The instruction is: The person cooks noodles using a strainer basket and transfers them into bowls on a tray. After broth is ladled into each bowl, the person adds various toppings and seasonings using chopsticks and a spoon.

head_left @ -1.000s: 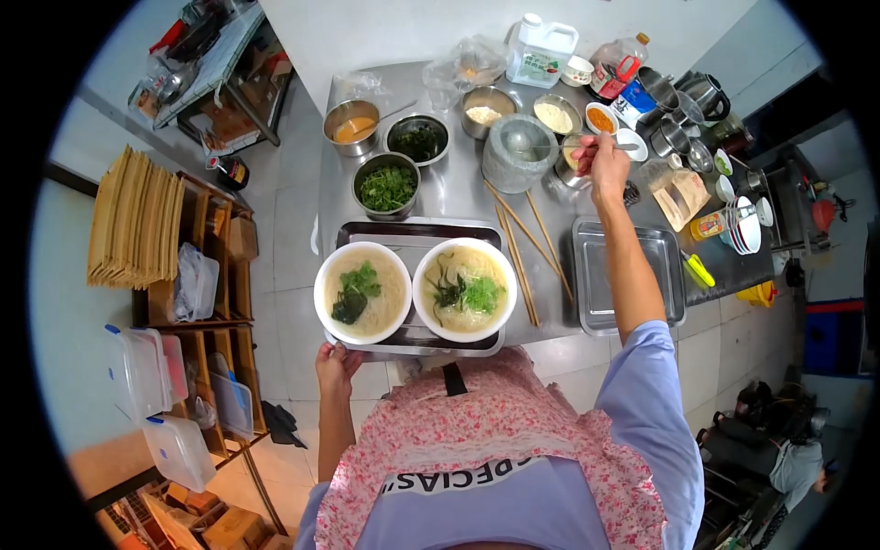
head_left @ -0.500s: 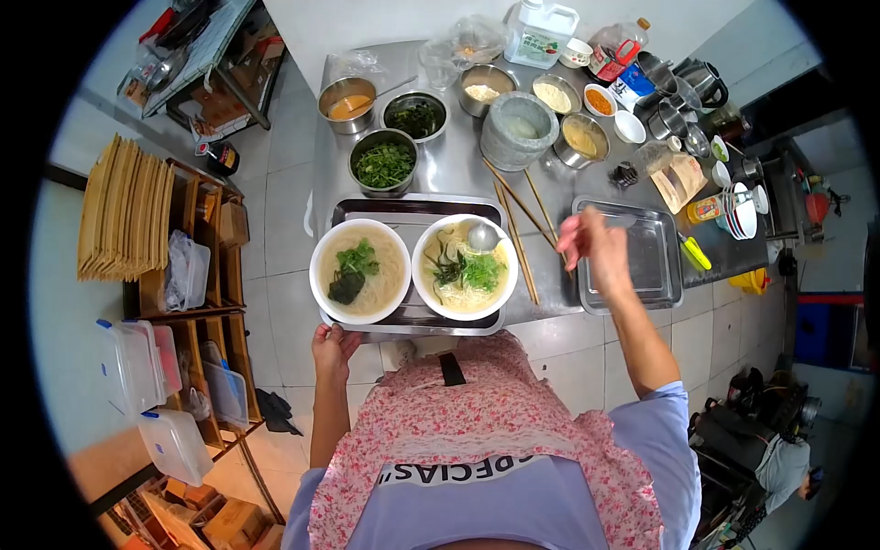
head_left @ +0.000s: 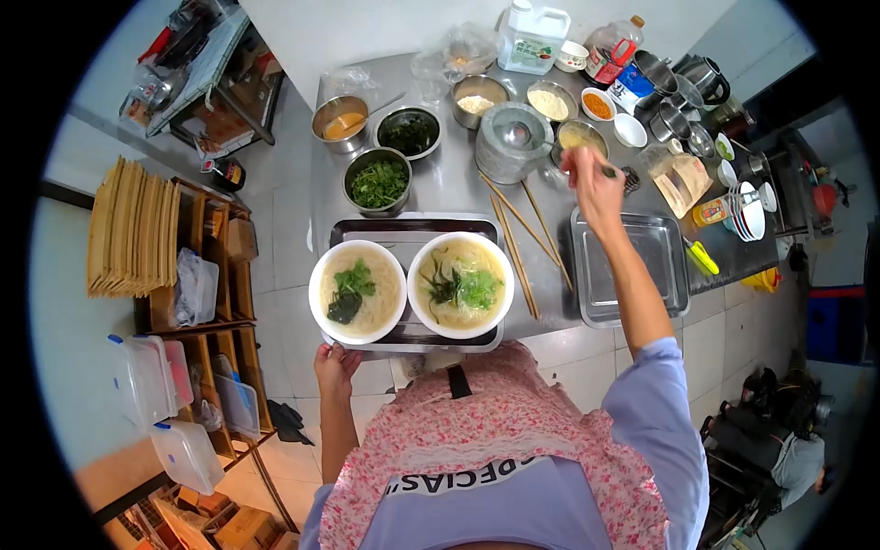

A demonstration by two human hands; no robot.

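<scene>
My right hand (head_left: 594, 183) is closed round the handle of a metal spoon (head_left: 519, 137), whose bowl is over the stone mortar (head_left: 504, 163). My left hand (head_left: 337, 368) touches the front left corner of the dark tray (head_left: 418, 222), its fingers at the rim. On that tray stand two white bowls of noodles, a left one (head_left: 380, 316) and a right one (head_left: 438, 316), both topped with green herbs and dark strips. Wooden chopsticks (head_left: 516, 257) lie right of the tray. A metal bowl of yellow paste (head_left: 581, 136) is just beyond my right hand.
An empty metal tray (head_left: 623, 275) lies at the right. Behind the noodles are bowls of chopped greens (head_left: 379, 184), dark strips (head_left: 408, 135) and orange liquid (head_left: 343, 126). A yellow-green knife (head_left: 704, 258) and stacked bowls (head_left: 752, 220) are farther right. A person (head_left: 797, 472) is at the lower right.
The spoon was over the mortar, then over the right noodle bowl, and is now back over the mortar. My right hand moved with it. My left hand stays at the tray corner.
</scene>
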